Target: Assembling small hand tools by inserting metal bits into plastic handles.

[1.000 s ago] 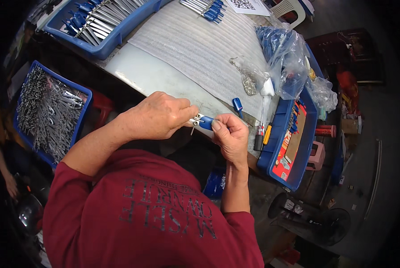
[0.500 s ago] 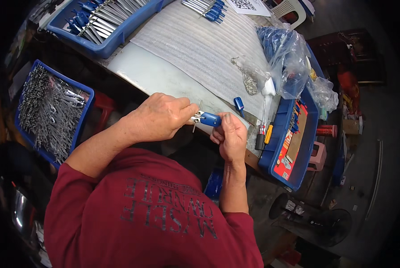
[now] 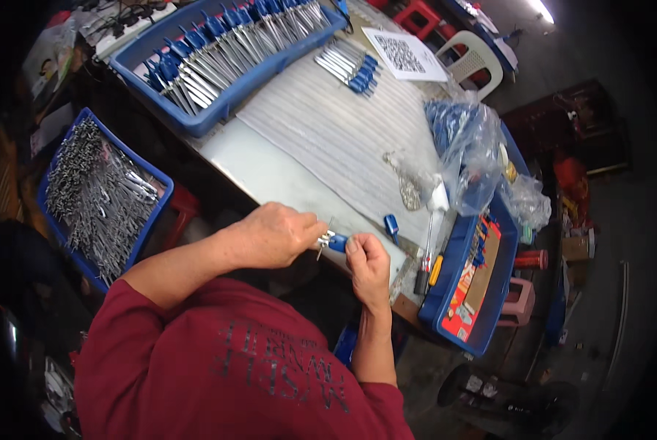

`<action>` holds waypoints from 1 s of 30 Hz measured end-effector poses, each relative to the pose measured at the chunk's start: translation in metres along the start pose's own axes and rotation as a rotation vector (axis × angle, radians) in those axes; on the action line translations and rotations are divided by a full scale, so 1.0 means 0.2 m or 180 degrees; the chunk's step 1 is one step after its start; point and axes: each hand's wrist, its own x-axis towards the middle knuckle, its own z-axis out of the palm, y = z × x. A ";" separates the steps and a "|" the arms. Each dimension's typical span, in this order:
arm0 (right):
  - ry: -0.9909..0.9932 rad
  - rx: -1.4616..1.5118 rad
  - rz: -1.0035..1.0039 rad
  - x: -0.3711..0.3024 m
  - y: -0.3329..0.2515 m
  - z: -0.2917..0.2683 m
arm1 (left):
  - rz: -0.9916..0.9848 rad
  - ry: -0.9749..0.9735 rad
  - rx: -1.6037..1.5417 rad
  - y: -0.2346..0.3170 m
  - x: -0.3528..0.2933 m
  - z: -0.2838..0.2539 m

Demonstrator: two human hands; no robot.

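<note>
My left hand (image 3: 276, 235) is closed around the metal end of a small part at the table's near edge. My right hand (image 3: 369, 265) pinches the blue plastic piece (image 3: 336, 243) at its other end between thumb and fingers. Thin metal pins stick out crosswise where the metal meets the blue. Most of the metal end is hidden in my left fist. Just beyond my right hand, a loose blue plastic piece (image 3: 391, 224) lies on the table.
A blue tray (image 3: 215, 114) of blue-ended metal strips stands far left, above a bin (image 3: 141, 238) of metal pieces. Several similar strips (image 3: 348, 67) lie on the foam sheet (image 3: 306, 125). A screwdriver (image 3: 424, 273) and a blue tray (image 3: 425, 315) are at right.
The view has tilted, so the hands sit lower in the picture and more of the far tray shows. Both hands keep hold of the same part.
</note>
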 end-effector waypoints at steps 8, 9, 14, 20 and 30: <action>0.0296 0.0159 -0.0224 0.05 0.05 0.03 | 0.0140 0.0105 0.0221 -0.08 0.06 0.00; 0.0228 0.0373 -0.0255 0.05 0.05 0.02 | 0.0153 0.0111 0.0238 -0.12 0.08 0.00; 0.0592 -0.0107 -0.0504 0.06 0.11 0.04 | 0.0177 0.0537 0.0756 -0.49 0.25 -0.02; 0.0603 -0.0520 -0.0530 0.04 0.16 0.05 | -0.0107 0.0286 0.1298 -0.90 0.49 -0.04; 0.0796 -0.0565 -0.0648 0.04 0.19 0.05 | -0.0521 0.0218 0.1652 -1.23 0.72 0.14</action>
